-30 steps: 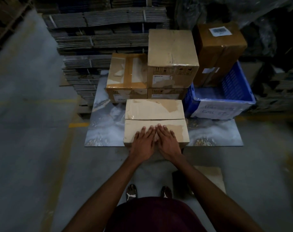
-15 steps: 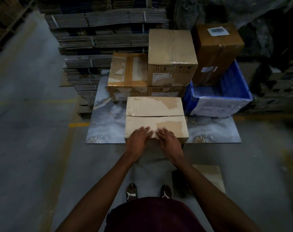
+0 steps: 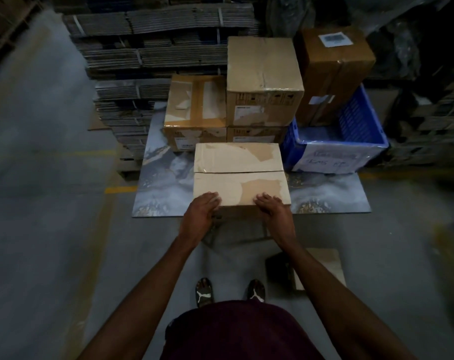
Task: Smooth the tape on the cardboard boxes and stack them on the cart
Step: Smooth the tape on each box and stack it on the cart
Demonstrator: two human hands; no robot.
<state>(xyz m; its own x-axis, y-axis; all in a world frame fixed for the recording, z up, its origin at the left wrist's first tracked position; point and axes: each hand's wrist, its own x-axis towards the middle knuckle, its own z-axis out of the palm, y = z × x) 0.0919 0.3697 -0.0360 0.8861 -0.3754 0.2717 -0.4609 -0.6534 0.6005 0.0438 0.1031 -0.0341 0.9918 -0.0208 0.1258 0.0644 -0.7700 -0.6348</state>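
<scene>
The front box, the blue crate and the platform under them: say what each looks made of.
Front box: brown cardboard, matte, with glossy clear tape and torn paper patches on top. Blue crate: moulded plastic by its perforated lattice wall; a white handwritten sheet covers its front. Platform: smooth panel with a grey marbled, gold-flecked pattern, slightly shiny; stone, tile or laminate cannot be told.

Front box [image 3: 240,175] before 3 stacked boxes [image 3: 262,81], crate [image 3: 350,144] right.
</scene>
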